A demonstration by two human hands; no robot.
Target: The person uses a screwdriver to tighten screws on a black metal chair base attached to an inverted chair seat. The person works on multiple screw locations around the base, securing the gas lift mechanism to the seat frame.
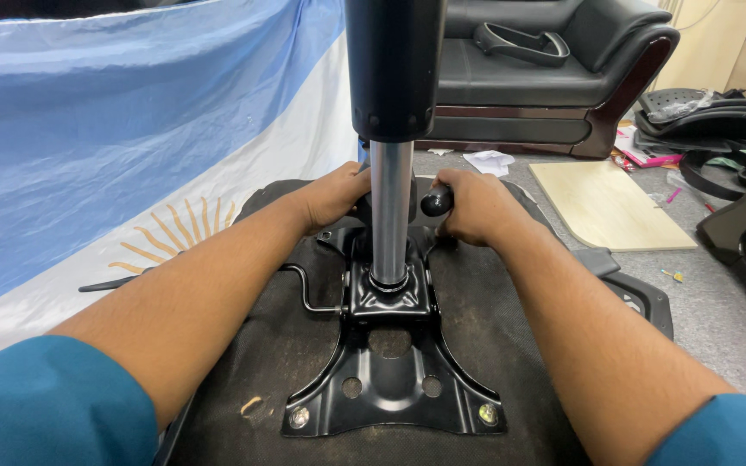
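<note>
Bright even indoor light, soft shadows, glare streak down the chrome post, sharp focus, wide-angle stretch at edges

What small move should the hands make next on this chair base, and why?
Probably turn the black knob with the right hand, while the left hand steadies the black metal plate. Both hands are already behind the chrome column, which stands upright in the plate.
</note>
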